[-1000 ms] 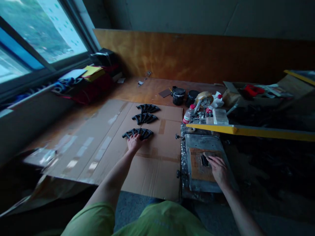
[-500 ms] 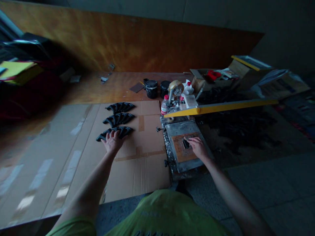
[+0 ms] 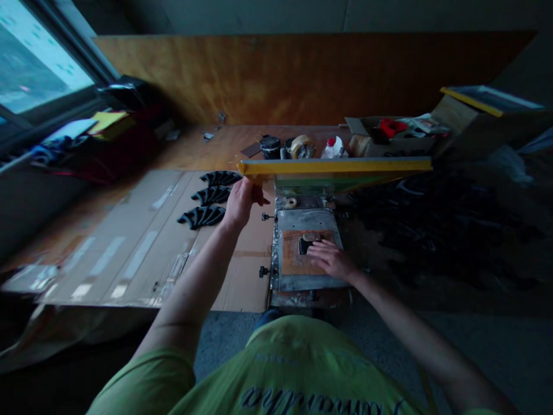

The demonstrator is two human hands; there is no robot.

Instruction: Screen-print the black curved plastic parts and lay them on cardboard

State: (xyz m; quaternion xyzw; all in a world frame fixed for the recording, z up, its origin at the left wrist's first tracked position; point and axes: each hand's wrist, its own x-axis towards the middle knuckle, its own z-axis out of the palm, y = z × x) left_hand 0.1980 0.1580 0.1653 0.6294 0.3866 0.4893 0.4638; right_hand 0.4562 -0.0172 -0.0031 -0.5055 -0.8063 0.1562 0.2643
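My left hand [image 3: 242, 202] is raised at the left corner of a yellow-edged screen-printing frame [image 3: 345, 167], its fingers closed on that corner. The frame hangs tilted over a grey metal printing base [image 3: 309, 219]. On the base lies an orange-brown board [image 3: 291, 265], with a small black part [image 3: 305, 246] and a brownish block [image 3: 311, 237] on it. My right hand [image 3: 332, 259] rests at the right side of the black part, fingers stretched out and touching or almost touching it. Left of the base, black curved parts [image 3: 202, 217] lie in three fanned rows on cardboard [image 3: 246, 271].
Behind the frame stand a dark paint pot [image 3: 270, 147], a tape roll [image 3: 302, 147] and a red-capped bottle [image 3: 330, 148]. An open carton [image 3: 371, 129] is at the back right. Black parts [image 3: 449, 225] are heaped to the right. Clamp knobs [image 3: 264, 271] stick out from the base's left edge.
My left hand has left the nearest row of black parts and taken hold of the frame's corner. My right hand has stayed by the black part, its fingers now flatter. The view has turned left.
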